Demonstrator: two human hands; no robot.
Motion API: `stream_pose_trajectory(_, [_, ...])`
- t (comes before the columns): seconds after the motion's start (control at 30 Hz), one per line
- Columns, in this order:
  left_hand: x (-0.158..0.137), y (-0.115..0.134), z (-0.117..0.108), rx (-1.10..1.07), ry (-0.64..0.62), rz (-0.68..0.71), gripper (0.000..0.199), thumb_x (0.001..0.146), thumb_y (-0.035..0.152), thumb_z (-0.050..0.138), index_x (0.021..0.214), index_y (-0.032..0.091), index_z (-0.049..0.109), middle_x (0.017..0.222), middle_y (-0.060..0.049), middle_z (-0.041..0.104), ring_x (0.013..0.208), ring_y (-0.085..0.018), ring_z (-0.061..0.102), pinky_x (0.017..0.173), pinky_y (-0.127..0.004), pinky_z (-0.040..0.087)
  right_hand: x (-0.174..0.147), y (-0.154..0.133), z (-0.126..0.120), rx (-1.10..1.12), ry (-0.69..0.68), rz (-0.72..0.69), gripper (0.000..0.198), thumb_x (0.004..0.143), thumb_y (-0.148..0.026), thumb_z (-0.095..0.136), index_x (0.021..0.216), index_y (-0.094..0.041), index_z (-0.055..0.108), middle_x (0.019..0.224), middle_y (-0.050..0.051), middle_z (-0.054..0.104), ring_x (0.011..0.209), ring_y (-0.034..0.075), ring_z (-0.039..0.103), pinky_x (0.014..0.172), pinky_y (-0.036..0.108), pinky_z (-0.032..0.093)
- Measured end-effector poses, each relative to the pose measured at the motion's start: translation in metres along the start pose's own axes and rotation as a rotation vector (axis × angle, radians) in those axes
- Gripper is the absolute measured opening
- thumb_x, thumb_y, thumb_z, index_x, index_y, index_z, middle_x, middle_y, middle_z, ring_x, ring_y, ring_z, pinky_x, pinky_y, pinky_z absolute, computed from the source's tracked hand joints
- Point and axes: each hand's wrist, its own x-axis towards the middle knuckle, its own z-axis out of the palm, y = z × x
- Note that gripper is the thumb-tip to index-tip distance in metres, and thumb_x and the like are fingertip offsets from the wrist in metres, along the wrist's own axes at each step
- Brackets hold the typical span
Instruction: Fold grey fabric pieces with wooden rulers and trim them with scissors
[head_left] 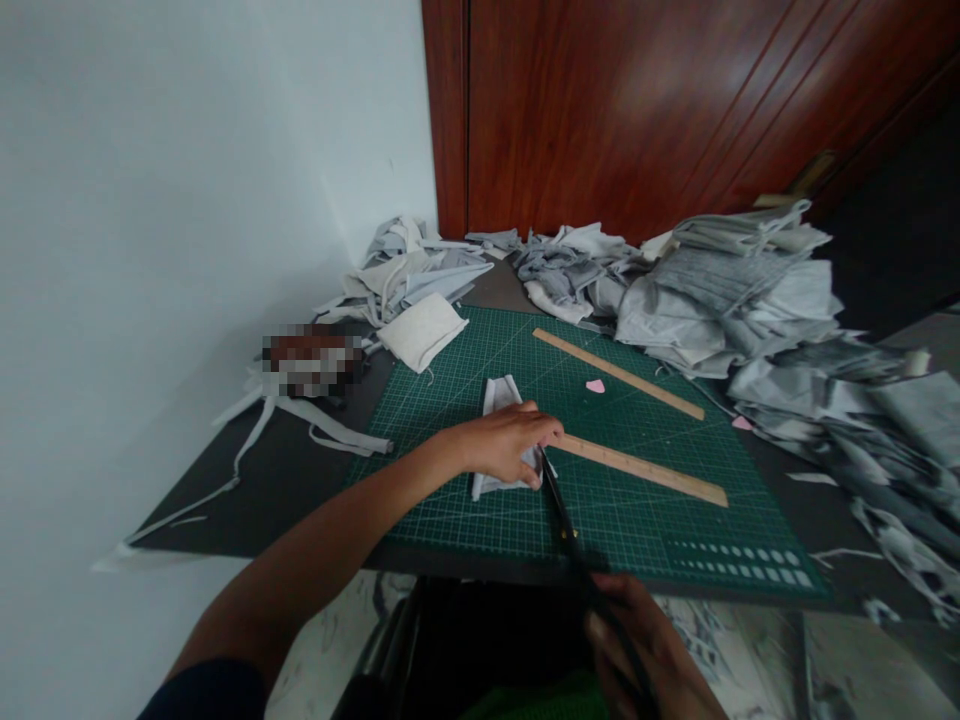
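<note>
My left hand (510, 440) reaches across a small piece of light grey cloth (499, 395) and pinches its right side, covering the middle of it. The cloth's upper and lower ends show past the hand. Long black scissors (559, 505) point away from me, and their tips meet the cloth's right edge beside my left fingers. My right hand (637, 640) grips the scissors' dark handles below the table edge. A wooden ruler (645, 470) lies just right of my left fingertips.
Under the cloth is a green cutting mat (465, 530). Another wooden ruler (619, 373), a pink scrap (595, 386) and a folded white cloth (424, 332) lie farther back. Grey fabric heaps (720, 290) line the back and right. Fabric strips (330, 430) trail at left.
</note>
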Motion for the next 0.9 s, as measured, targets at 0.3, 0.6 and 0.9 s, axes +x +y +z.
stream_pose_trajectory(0.3, [-0.001, -0.002, 0.0, -0.013, -0.003, -0.027, 0.062, 0.073, 0.026, 0.088, 0.124, 0.023, 0.052, 0.108, -0.003, 0.055, 0.102, -0.023, 0.053, 0.089, -0.032, 0.043, 0.004, -0.006, -0.001, -0.093, -0.095, -0.086, 0.059, 0.079, -0.07, 0.076, 0.114, -0.026, 0.058, 0.066, -0.007, 0.058, 0.041, 0.006, 0.044, 0.038, 0.017, 0.03])
stream_pose_trajectory(0.6, [-0.001, 0.003, -0.002, 0.106, 0.039, 0.019, 0.065, 0.07, 0.03, 0.092, 0.121, 0.021, 0.053, 0.113, -0.006, 0.059, 0.108, -0.026, 0.054, 0.092, -0.034, 0.042, 0.029, 0.012, -0.024, -0.004, -0.203, 0.061, 0.066, 0.064, -0.069, 0.084, 0.108, -0.026, 0.06, 0.065, -0.005, 0.062, 0.038, 0.01, 0.048, 0.035, 0.021, 0.039])
stream_pose_trajectory(0.9, [-0.002, -0.001, -0.007, 0.22, 0.084, 0.018, 0.042, 0.068, 0.043, 0.092, 0.086, 0.022, 0.06, 0.095, -0.002, 0.061, 0.102, -0.026, 0.054, 0.083, -0.033, 0.039, -0.003, -0.005, -0.003, -0.04, -0.007, -0.064, 0.063, 0.069, -0.067, 0.085, 0.111, -0.025, 0.062, 0.081, -0.001, 0.067, 0.043, 0.006, 0.046, 0.041, 0.021, 0.034])
